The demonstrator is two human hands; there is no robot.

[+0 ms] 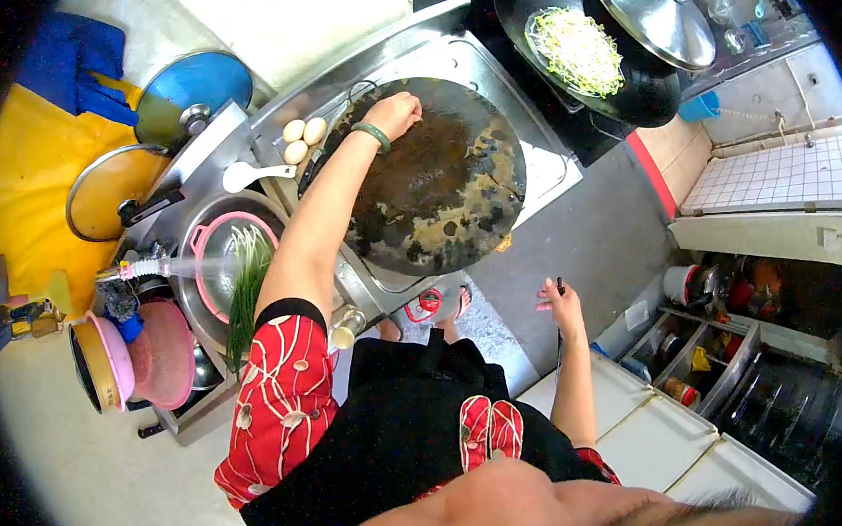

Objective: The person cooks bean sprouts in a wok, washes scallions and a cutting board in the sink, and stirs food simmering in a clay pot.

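Observation:
My left hand (394, 117), with a green bangle at the wrist, is over the far-left part of a large round dark griddle (425, 171). Its fingers are curled together, and whatever they may hold is hidden. Brown and yellowish patches mark the griddle's surface. Several eggs (296, 151) and a white scoop (242, 176) lie left of that hand, beside the griddle. My right hand (564, 309) hangs low at my right side, closed around a thin black handle (560, 284). The far end of that handle cannot be made out.
A wok (650, 99) with shredded pale vegetables (577, 53) and a metal lid (661, 7) stands at the back right. Green onions (246, 283) lie across a pink-rimmed basket (199, 252) in the sink at left. Glass lids (113, 190) lean beside it. Open drawers (692, 367) are at right.

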